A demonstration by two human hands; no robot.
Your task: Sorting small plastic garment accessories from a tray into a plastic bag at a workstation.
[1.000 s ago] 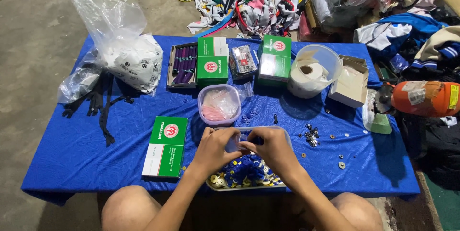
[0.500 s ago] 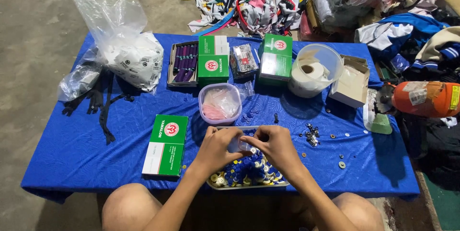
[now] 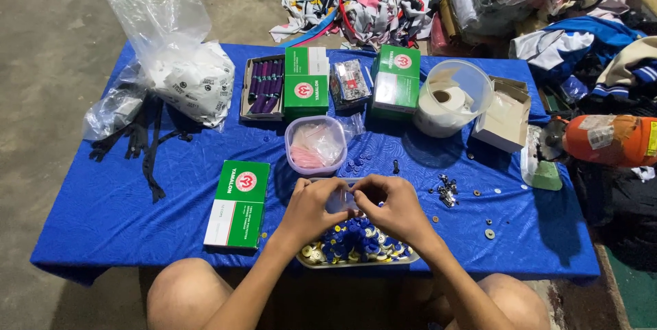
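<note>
My left hand (image 3: pixel 311 210) and my right hand (image 3: pixel 391 208) meet over a metal tray (image 3: pixel 404 259) of blue and pale buttons (image 3: pixel 352 241) at the near edge of the blue-covered table (image 3: pixel 123 193). Both hands pinch a small clear plastic bag (image 3: pixel 340 200) between their fingertips. What is inside the bag is too small to tell. Just beyond the hands stands a clear tub (image 3: pixel 315 145) with pink contents.
A green and white box (image 3: pixel 239 203) lies left of the hands. Further back are green boxes (image 3: pixel 306 79), a purple-thread box (image 3: pixel 262 88), a tape roll in a tub (image 3: pixel 452 99), an open carton (image 3: pixel 506 113), plastic bags (image 3: pixel 185 70) and black zips (image 3: pixel 140 138). Small metal parts (image 3: pixel 448 190) lie right.
The hands stay together over the tray, with only slight finger movement on the small clear bag. Nothing else on the table has shifted.
</note>
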